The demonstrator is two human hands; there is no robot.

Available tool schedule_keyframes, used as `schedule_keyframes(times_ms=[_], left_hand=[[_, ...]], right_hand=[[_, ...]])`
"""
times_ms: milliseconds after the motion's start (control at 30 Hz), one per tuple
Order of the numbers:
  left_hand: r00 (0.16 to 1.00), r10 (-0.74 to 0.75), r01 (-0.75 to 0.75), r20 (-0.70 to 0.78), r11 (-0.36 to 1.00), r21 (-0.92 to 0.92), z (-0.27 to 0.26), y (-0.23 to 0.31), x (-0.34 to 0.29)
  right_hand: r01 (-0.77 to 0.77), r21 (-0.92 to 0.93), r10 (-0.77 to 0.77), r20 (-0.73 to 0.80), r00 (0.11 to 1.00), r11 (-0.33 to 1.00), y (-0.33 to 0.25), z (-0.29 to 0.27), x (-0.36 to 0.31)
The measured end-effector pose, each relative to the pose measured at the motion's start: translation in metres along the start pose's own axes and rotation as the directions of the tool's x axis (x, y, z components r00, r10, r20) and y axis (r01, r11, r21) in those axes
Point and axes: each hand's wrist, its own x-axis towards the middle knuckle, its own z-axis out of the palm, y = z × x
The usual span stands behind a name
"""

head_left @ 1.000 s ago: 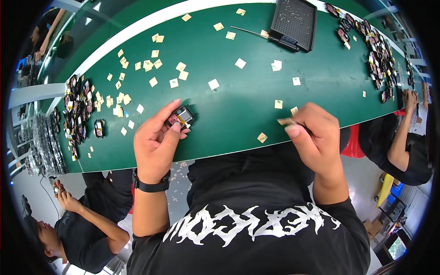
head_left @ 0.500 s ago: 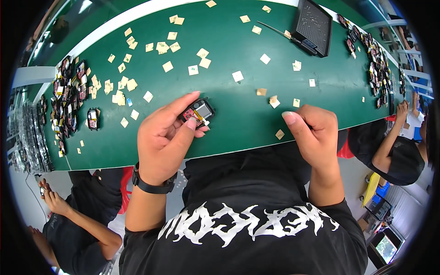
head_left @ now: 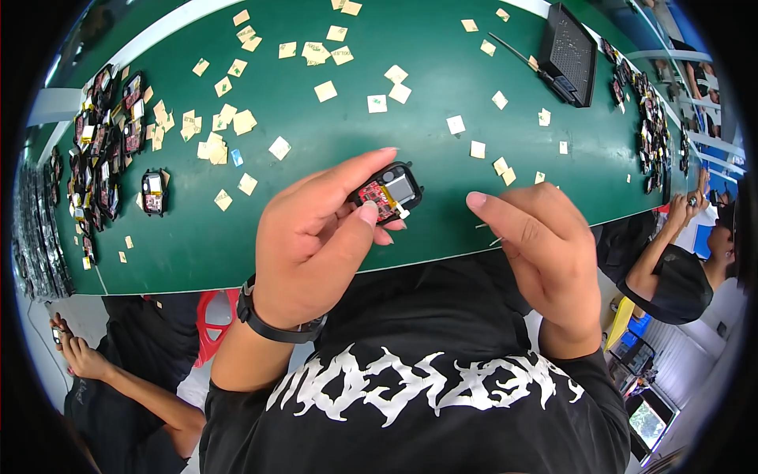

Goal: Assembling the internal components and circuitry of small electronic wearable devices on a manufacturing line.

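Observation:
My left hand (head_left: 312, 225) grips a small black-cased device (head_left: 392, 194) above the table's near side. Its face shows a red circuit board, a silvery square part, a yellow strip and a white connector; my thumb presses on the board's lower edge. To the right, my right hand (head_left: 545, 249) hovers apart from the device, fingers bent in toward the thumb. Thin pale edges (head_left: 491, 235) peek out beneath its fingertips; whether they belong to something held or lying behind cannot be made out. Small paper squares (head_left: 504, 171) lie on the table just beyond that hand.
Many cream paper squares (head_left: 316, 53) are scattered over the green table (head_left: 316, 134). Similar devices are heaped at the left (head_left: 99, 150) and right (head_left: 654, 126); one device (head_left: 154, 192) lies alone. A black tray (head_left: 570, 59) with a thin-shafted tool (head_left: 513, 51) sits far right. Other people work on both sides.
The view has shifted. My left hand has carried the device slightly rightward in the picture. My right hand's fingers have changed pose, and a blurred paper square now lies beside another on the table.

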Motion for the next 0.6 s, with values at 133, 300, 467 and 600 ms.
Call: schedule_keyframes(times_ms=[133, 300, 467, 600], left_hand=[[0.998, 0.037, -0.039, 0.046, 0.999, 0.035, -0.004, -0.001, 0.000], [1.000, -0.015, 0.014, 0.028, 0.999, 0.038, -0.002, 0.006, 0.001], [0.996, 0.065, -0.070, 0.053, 0.994, 0.083, -0.004, 0.000, 0.002], [0.997, 0.049, -0.056, 0.067, 0.992, 0.116, -0.004, 0.003, 0.002]], right_hand=[[0.077, -0.171, -0.087, -0.048, 0.995, 0.982, 0.000, 0.005, 0.009], [0.237, -0.192, -0.241, 0.007, 0.971, 0.952, 0.003, 0.002, 0.019], [0.334, -0.322, -0.352, 0.003, 0.936, 0.886, -0.002, 0.005, 0.030], [0.296, -0.237, -0.278, 0.106, 0.955, 0.925, -0.010, 0.005, 0.035]])
